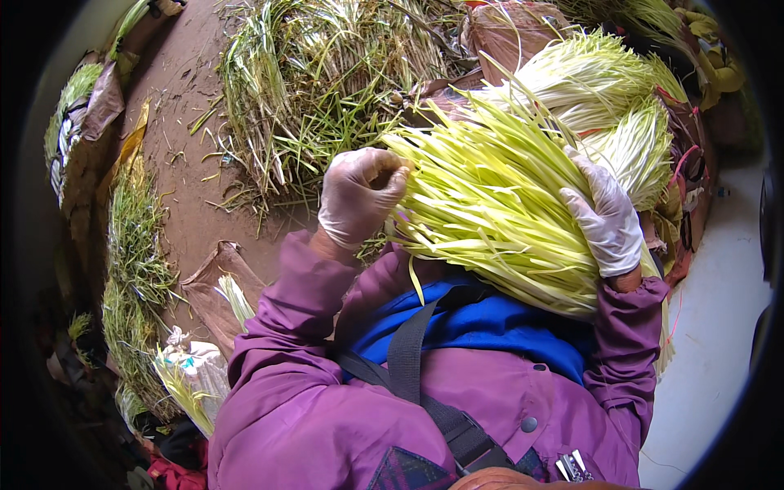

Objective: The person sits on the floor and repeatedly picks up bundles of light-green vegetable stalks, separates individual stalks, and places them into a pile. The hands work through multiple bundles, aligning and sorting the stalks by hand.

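Observation:
A large bundle of yellow-green blanched chives lies across my lap, its loose leaf tips fanned to the left. My right hand, in a thin whitish glove, grips the right side of the bundle, fingers spread over the leaves. At the leaf tips is my left hand, gloved the same way. Its fingers are curled and the thumb meets the index finger; whether a leaf tip is pinched between them cannot be made out. A blue cloth covers my lap under the bundle.
A heap of cut stalks and green leaves lies ahead on the brown dirt floor. More pale chive bundles are stacked at upper right. Leafy debris and a white sack are at left. A white wall-like surface stands at right.

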A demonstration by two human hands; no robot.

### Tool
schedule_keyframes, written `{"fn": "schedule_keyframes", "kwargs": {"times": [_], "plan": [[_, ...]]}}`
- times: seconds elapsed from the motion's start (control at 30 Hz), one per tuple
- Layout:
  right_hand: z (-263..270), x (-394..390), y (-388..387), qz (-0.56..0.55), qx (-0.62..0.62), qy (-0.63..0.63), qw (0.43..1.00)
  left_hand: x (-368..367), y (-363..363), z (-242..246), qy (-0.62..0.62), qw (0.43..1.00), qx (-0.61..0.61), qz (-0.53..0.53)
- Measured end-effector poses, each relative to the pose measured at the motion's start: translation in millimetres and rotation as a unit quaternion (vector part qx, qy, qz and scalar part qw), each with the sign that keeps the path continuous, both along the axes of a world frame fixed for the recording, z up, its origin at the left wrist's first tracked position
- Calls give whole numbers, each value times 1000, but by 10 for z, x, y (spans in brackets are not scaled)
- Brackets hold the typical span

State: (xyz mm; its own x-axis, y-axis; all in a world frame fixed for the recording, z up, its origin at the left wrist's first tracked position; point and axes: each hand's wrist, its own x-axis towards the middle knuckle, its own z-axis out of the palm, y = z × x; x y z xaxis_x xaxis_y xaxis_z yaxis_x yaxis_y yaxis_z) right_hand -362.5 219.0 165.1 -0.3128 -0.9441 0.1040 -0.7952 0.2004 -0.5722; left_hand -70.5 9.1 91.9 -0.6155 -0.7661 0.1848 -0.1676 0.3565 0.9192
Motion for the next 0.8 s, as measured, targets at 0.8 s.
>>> {"fn": "schedule_keyframes", "kwargs": {"times": [0.8], "plan": [[595, 892, 12, 149, 127, 185, 963, 246, -42, 76, 98, 986, 129, 41]]}}
